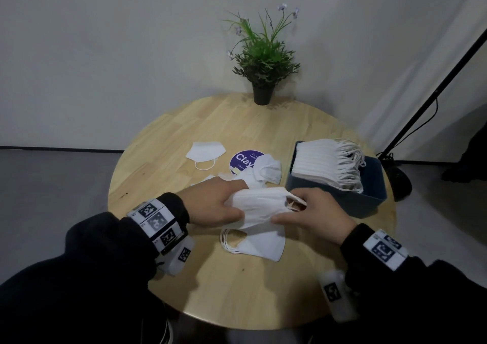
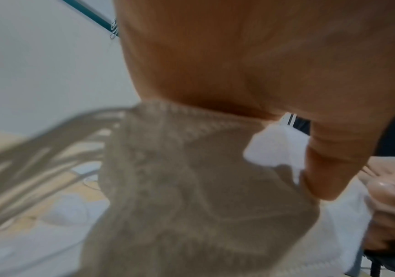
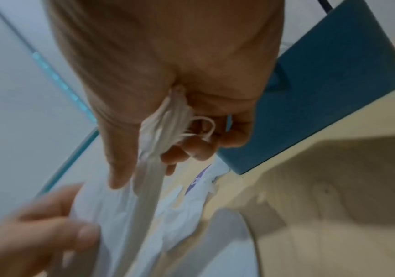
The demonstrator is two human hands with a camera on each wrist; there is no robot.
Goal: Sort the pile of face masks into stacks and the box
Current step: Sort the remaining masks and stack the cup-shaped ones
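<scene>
Round wooden bench (image 1: 168, 138) against grey wall, plant (image 1: 263, 61) at far edge. Lone mask (image 1: 205, 150) lies far left. Your left hand (image 1: 210, 206) pinches folded mask (image 1: 259, 205) at its left end; stack (image 1: 259, 246) flat beneath. Your right hand (image 1: 316, 214) grips its right end, fingers curled round ear loops. Blue box (image 1: 369, 198) right, holding masks.
</scene>
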